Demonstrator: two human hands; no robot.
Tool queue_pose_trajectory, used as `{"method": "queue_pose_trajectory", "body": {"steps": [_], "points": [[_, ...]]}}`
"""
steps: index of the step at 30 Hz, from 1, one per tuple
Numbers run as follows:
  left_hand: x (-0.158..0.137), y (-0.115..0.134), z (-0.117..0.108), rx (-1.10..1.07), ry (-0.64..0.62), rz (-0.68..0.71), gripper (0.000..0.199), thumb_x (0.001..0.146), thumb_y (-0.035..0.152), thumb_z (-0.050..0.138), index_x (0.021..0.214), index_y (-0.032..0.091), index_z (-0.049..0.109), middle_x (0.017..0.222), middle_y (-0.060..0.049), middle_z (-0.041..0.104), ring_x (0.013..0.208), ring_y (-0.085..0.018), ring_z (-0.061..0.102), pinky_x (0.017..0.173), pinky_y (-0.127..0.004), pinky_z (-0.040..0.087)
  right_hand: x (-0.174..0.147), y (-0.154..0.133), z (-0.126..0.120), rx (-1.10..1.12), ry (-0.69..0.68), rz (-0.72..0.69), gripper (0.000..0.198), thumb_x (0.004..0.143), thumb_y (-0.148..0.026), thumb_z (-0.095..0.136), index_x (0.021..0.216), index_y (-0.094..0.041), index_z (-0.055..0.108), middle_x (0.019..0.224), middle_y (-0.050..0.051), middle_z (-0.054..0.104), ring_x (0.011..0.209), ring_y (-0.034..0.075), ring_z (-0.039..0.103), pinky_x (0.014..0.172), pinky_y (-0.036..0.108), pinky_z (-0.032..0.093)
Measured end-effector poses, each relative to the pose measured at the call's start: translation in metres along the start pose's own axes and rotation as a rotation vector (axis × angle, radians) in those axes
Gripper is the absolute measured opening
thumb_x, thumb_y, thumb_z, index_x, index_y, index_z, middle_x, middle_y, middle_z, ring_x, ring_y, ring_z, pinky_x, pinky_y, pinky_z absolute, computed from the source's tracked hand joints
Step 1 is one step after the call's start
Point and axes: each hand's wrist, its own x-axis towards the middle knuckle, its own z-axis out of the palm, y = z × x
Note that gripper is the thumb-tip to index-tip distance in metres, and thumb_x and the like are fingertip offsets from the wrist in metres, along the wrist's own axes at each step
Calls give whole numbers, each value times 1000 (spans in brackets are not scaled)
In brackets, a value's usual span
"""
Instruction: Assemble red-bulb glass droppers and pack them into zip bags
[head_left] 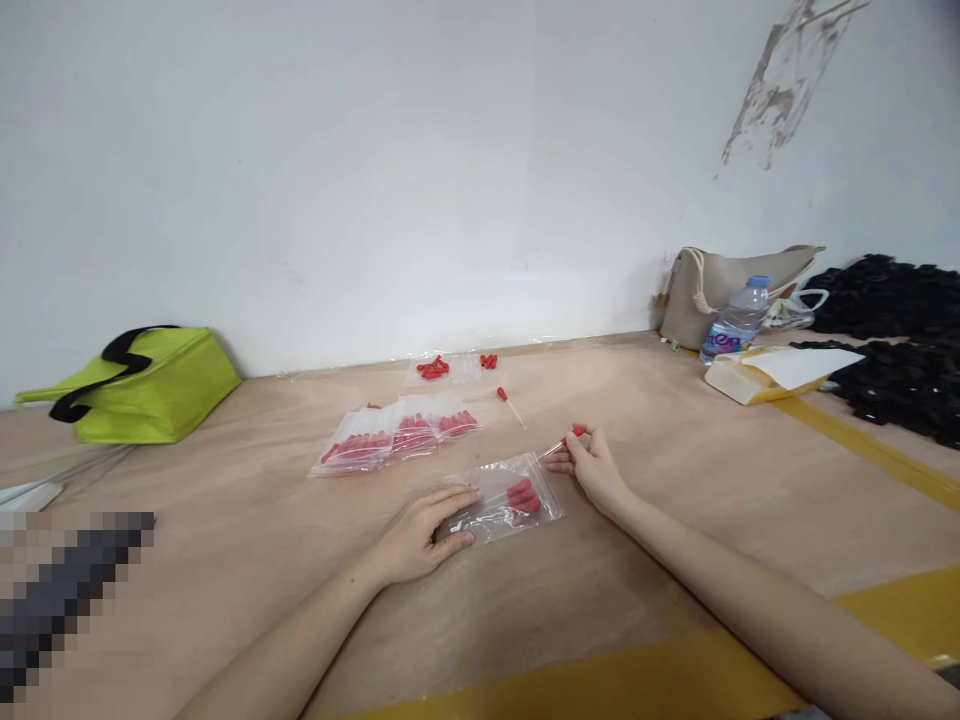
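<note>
A clear zip bag point(491, 512) lies flat in front of me, with several red-bulbed droppers point(523, 494) inside. My left hand point(424, 530) rests on the bag's left end, thumb and fingers stretched out and apart. Between the thumb and fingers of my right hand point(589, 462) is a dropper point(559, 446) with a red bulb and a clear tube. Its tube end points left, close to the bag's upper right corner. Beyond the bag, a loose dropper point(513, 408) lies on the brown table covering point(420, 640).
Filled zip bags point(390, 437) overlap behind my left hand. Farther back are loose red bulbs point(433, 368). A lime-green bag point(161, 385) stands left. On the right are a handbag point(694, 300), a water bottle point(739, 320), an open carton point(750, 378) and black pieces point(900, 370).
</note>
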Motion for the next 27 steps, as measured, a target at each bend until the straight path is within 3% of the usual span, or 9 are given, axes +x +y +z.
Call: {"method": "queue_pose_trajectory", "body": {"steps": [8, 13, 21, 27], "points": [[-1, 0, -1, 6, -6, -15, 48, 82, 34, 49, 129, 27, 37, 130, -3, 44, 118, -21, 41, 98, -39, 34, -11, -4, -2, -254, -294, -5, 35, 60, -38, 66, 84, -17, 53, 67, -1, 59, 52, 8, 52, 51, 22, 44], [0, 1, -1, 0, -10, -8, 48, 83, 33, 49, 129, 27, 36, 129, -3, 44, 118, -20, 41, 99, -36, 34, -11, 1, 3, -322, -306, -84, 32, 58, -36, 69, 77, -16, 53, 69, 0, 61, 56, 10, 56, 55, 24, 46], [1, 2, -2, 2, -25, -8, 48, 83, 33, 49, 128, 27, 37, 131, -3, 42, 118, -20, 40, 99, -36, 33, -11, 2, 12, -218, -467, 41, 32, 63, -43, 64, 79, -16, 56, 74, 3, 66, 67, 16, 63, 66, 32, 50], [0, 3, -2, 17, -29, -13, 45, 83, 33, 48, 127, 27, 39, 131, -2, 43, 118, -20, 40, 99, -36, 33, -11, 0, 12, -363, -431, 46, 32, 63, -45, 63, 70, -16, 55, 65, 3, 66, 60, 16, 62, 55, 28, 48]]}}
